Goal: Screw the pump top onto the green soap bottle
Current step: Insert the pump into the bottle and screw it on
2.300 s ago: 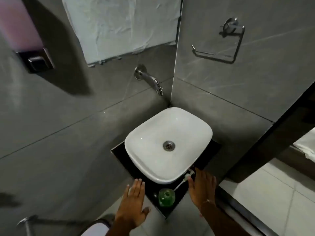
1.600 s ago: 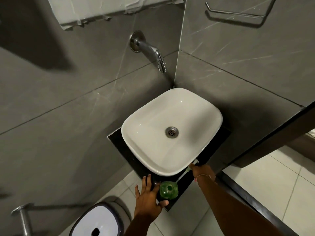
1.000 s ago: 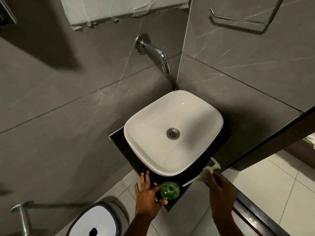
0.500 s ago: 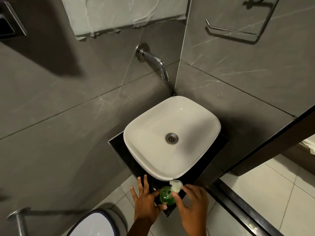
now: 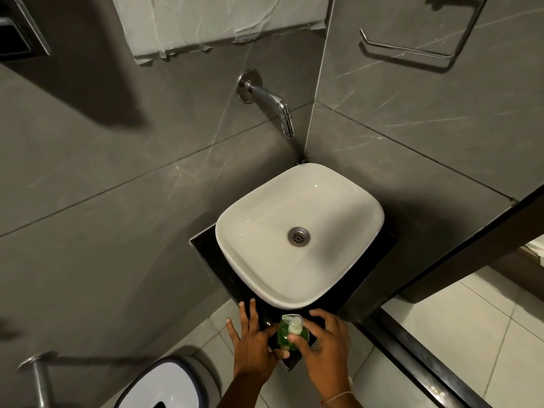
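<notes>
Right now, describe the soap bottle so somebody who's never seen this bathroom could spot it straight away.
Find the white basin in the corner where the grey walls meet, sitting on a black counter. At the counter's near corner, between the left hand and right hand, stands the green soap bottle. It is the only green thing there, with a pale pump top on it.

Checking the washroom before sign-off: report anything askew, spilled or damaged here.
One oddity: the covering on the wall above the tap is wrinkled, its lower edge torn and ragged. No spill shows on the basin or around the green soap bottle.
</notes>
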`<state>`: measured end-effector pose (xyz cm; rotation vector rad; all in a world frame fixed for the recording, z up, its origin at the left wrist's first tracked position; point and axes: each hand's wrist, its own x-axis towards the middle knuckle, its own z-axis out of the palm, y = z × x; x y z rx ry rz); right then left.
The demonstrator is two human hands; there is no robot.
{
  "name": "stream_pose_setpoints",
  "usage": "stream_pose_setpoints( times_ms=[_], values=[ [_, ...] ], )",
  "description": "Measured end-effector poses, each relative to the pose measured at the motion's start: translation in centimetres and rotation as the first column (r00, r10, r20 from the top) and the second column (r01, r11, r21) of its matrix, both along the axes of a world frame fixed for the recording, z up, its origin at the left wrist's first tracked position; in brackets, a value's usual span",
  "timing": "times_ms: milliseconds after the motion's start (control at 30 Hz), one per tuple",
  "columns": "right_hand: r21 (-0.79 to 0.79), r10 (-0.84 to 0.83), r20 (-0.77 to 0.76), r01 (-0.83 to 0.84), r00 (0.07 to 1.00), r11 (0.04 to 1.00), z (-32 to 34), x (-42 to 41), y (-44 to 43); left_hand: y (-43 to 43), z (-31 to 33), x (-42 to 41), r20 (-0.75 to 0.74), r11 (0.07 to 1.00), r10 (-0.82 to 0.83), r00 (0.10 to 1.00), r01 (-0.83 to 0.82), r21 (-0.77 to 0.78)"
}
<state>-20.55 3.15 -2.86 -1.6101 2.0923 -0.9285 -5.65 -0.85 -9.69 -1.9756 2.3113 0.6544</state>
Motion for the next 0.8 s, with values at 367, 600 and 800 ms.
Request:
stream_pose_setpoints(
  times_ms=[367,600,800],
  values=[
    [0.017,-0.04,0.049,0.039,0.998,0.999,-0.5,0.5,-0.1,0.0,0.3,0.0,0.024,1.0,0.0,1.0,0.0,0.001],
    [0.116,-0.134,0.035,0.129,0.99,0.985,-0.4,1.0,-0.8,0.0,0.6,-0.1,0.028,1.0,0.001,1.0,-0.001,0.008],
    [0.008,-0.066,0.068,0.065,0.996,0.998,-1.2,0.2,0.1,0.1,0.5,0.0,0.034,1.0,-0.009,0.999,0.009,-0.012]
  ],
)
